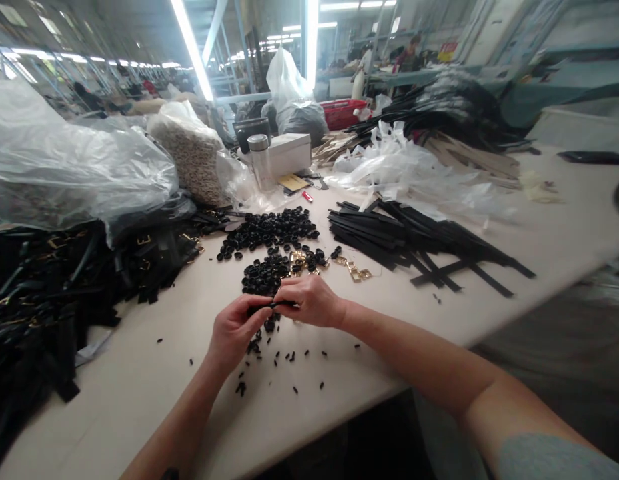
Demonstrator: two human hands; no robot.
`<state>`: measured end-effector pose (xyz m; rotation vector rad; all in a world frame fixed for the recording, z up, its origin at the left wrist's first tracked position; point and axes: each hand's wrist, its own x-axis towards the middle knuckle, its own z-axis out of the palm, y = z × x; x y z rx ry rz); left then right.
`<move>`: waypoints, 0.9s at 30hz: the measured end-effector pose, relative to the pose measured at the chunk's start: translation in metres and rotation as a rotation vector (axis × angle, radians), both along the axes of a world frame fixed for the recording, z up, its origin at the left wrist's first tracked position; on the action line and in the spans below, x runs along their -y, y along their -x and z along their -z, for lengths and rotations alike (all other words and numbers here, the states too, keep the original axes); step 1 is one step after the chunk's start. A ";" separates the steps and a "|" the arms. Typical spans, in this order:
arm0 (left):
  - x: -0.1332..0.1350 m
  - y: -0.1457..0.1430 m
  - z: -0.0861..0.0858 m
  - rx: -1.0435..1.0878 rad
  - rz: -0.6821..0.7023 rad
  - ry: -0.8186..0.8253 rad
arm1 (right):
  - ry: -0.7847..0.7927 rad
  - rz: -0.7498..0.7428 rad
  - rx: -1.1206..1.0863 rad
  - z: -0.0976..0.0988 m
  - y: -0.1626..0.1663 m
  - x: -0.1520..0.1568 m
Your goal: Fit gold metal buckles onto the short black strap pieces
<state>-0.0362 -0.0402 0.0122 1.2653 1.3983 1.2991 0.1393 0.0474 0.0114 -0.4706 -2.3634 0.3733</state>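
My left hand point(238, 331) and my right hand point(312, 301) meet over the middle of the table, both closed on a narrow black strap point(284, 304). Fingers cover most of the strap, so its full length is hidden. Just beyond my hands lie heaps of small black loops point(277, 228). Several gold buckles point(358, 272) rest beside the loops, to the right. Tiny black pieces point(292, 357) are scattered on the table in front of my hands.
Flat black straps point(389, 233) lie in a pile at right. Straps with gold buckles point(79, 273) heap up at left, below a clear plastic bag point(79, 160). A glass bottle point(261, 163) and a white box point(289, 152) stand behind. The table's edge point(439, 363) runs at lower right.
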 end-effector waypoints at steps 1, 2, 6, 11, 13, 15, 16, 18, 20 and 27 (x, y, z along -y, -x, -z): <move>0.000 0.001 0.000 -0.073 -0.003 -0.032 | -0.022 0.005 0.012 0.001 0.000 0.001; 0.000 0.002 0.001 -0.128 -0.008 -0.048 | -0.045 0.010 0.030 0.001 0.000 0.001; -0.001 0.007 0.006 -0.179 -0.025 -0.033 | -0.082 0.023 0.118 0.003 0.002 0.002; 0.003 0.002 0.005 -0.092 -0.042 -0.034 | -0.061 0.025 0.078 0.002 0.005 0.004; 0.002 0.002 0.004 -0.070 -0.045 -0.044 | -0.044 0.014 0.042 0.000 0.004 0.004; -0.002 0.007 0.005 -0.025 -0.092 -0.069 | -0.025 -0.001 0.007 -0.003 0.002 0.002; -0.005 0.012 0.006 0.001 -0.139 -0.088 | -0.017 -0.003 -0.010 -0.004 0.000 0.000; -0.011 0.025 0.008 -0.004 -0.260 -0.147 | -0.006 0.011 -0.048 -0.008 -0.004 -0.004; -0.015 0.037 0.009 -0.093 -0.379 -0.216 | 0.004 0.033 -0.079 -0.011 -0.007 -0.006; -0.010 0.023 0.001 0.136 -0.228 0.003 | 0.025 0.033 -0.073 -0.010 -0.006 -0.004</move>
